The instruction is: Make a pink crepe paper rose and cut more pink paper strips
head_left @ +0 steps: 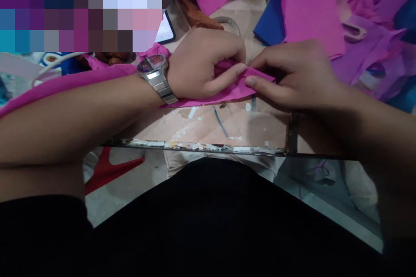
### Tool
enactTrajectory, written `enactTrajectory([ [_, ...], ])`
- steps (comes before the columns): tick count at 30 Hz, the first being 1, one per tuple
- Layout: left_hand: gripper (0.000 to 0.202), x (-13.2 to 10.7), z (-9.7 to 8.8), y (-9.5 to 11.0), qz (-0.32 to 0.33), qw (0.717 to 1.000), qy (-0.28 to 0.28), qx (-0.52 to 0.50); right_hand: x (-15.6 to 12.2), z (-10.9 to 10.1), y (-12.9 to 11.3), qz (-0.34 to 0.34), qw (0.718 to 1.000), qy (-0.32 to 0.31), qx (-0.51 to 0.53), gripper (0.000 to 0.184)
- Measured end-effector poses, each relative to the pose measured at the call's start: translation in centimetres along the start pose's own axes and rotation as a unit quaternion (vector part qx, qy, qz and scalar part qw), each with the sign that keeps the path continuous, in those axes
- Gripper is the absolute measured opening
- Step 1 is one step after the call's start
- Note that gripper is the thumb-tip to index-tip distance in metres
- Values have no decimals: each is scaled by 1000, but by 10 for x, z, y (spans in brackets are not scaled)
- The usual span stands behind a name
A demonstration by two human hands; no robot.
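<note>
A folded piece of magenta paper (234,88) lies on a glass tabletop (227,125) in the middle of the view. My left hand (201,62), with a metal wristwatch (156,75) on its wrist, has its fingers curled and pinches the paper's upper fold. My right hand (292,75) meets it from the right, fingertips pressed onto the same fold. The two thumbs nearly touch over the paper. A long magenta strip (74,80) runs left behind my left forearm.
Big magenta sheets (308,4) and a blue sheet (273,21) lie at the back. Purple paper scraps (373,47) pile up at the right. A phone (165,30) lies behind my left hand. A red plastic piece (110,169) shows under the glass, lower left.
</note>
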State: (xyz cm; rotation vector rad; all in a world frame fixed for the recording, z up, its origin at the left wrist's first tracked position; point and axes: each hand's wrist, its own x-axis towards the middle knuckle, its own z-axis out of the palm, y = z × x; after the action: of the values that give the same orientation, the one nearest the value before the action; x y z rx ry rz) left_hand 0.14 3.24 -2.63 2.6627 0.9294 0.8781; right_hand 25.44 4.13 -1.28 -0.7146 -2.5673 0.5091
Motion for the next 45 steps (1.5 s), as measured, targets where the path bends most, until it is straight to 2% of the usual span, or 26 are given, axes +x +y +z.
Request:
enactTrajectory([
  [6,30,0,-3,2,-20,1000,3,-11,-2,1,-2,62,998,-13,10,30],
  [11,28,0,0,-3,-21,999,40,-22,-3,3,-2,68,997,7,25,34],
  [20,42,0,-2,-1,-22,1000,8,-16,-4,3,-1,75,997,17,14,35],
  [25,32,0,-1,1,-33,999,22,-12,-4,4,-3,85,996,38,17,34],
  [36,35,-1,-3,1,-56,998,12,-20,-2,2,-4,70,997,39,15,33],
  [45,37,-2,1,-1,-10,1000,-5,17,-3,1,-2,28,999,31,23,27],
])
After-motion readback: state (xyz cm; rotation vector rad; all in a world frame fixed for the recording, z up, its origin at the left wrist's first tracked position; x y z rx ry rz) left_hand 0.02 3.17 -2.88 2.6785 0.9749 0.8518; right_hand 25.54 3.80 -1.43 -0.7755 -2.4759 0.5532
